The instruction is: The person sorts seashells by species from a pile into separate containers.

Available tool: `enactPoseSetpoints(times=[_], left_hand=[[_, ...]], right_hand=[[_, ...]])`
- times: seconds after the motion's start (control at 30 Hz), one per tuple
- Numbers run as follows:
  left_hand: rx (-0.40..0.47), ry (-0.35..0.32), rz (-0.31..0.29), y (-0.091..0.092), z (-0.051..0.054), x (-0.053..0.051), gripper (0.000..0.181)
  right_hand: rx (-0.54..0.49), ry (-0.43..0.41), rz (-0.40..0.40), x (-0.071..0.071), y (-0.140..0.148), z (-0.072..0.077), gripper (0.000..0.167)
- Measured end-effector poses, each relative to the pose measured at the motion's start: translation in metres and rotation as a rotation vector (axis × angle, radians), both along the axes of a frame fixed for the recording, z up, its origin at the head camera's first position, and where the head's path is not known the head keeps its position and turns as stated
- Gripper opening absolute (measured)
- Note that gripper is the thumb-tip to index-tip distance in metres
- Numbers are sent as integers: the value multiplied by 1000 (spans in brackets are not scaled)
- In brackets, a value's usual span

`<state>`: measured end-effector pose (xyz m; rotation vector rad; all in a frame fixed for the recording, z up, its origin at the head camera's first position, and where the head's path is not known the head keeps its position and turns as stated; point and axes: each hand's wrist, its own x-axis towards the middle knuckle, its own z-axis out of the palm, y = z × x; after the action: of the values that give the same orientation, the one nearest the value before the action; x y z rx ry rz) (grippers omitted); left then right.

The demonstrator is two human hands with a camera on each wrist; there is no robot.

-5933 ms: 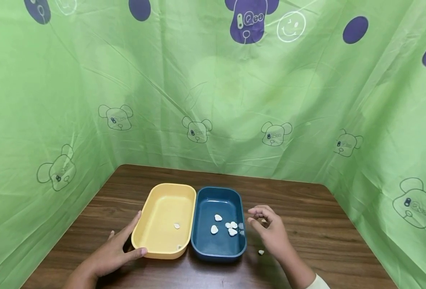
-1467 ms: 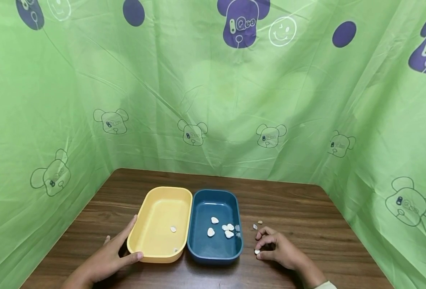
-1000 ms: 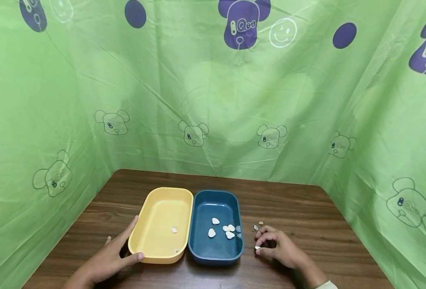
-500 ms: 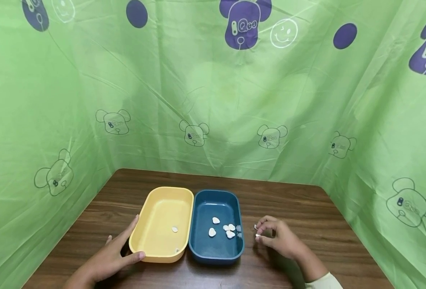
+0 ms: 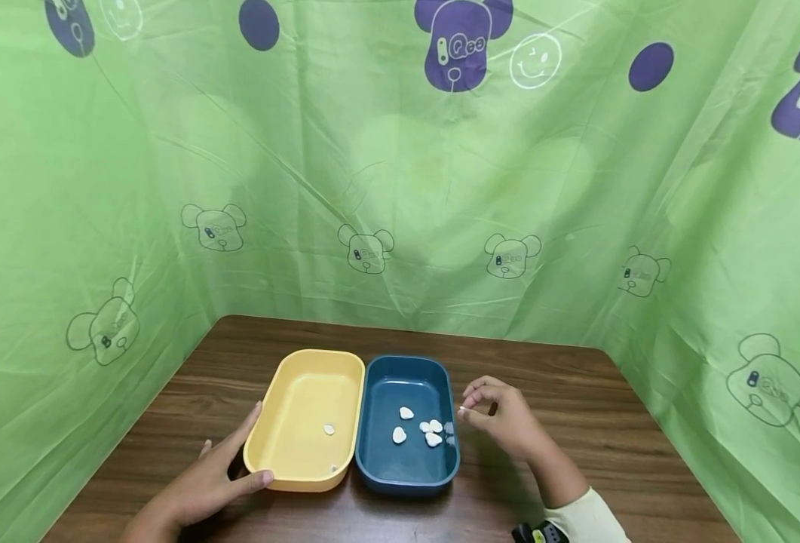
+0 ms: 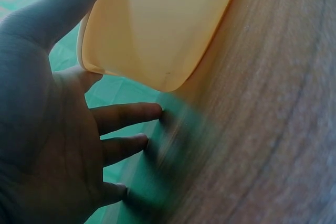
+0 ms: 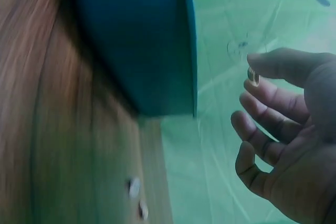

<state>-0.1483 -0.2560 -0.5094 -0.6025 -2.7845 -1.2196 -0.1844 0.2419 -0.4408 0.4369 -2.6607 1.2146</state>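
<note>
My right hand (image 5: 508, 422) pinches a small pale seashell (image 7: 254, 77) between thumb and index finger, just off the right rim of the blue tray (image 5: 406, 471). Several white shells (image 5: 433, 440) lie inside that tray, mostly toward its right side. Against its left wall stands the yellow tray (image 5: 304, 377), holding a pale shell (image 5: 329, 429) and a smaller pale piece (image 5: 334, 468) near the front. My left hand (image 5: 203, 483) rests at the yellow tray's front left corner, thumb on the rim and index finger along the outer wall. Its other fingers (image 6: 126, 116) extend free of the tray.
On the wooden table (image 5: 617, 437), two small pieces, a shell (image 7: 134, 187) and another beside it (image 7: 143, 211), show in the right wrist view. Green printed curtains (image 5: 400, 166) enclose the back and sides. A dark wrist strap (image 5: 540, 533) shows at the right sleeve.
The right hand picked up a shell from the table right of the blue tray and carried it away and leftward, to the tray's right rim. The left hand and both trays stay put.
</note>
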Motion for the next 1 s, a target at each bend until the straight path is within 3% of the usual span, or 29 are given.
enactPoseSetpoints(times=[0.2,0.43,1.0], left_hand=[[-6,7,4,0,-1,0,108],[-3,9,8,0,-2,0,108],[17,0,2,0,-1,0,107]], right_hand=[[-32,-27,37,-2,-28,9,16],[-1,-16,92,-1,-52,19,13],[-27,-39,124,3,-102,33,16]])
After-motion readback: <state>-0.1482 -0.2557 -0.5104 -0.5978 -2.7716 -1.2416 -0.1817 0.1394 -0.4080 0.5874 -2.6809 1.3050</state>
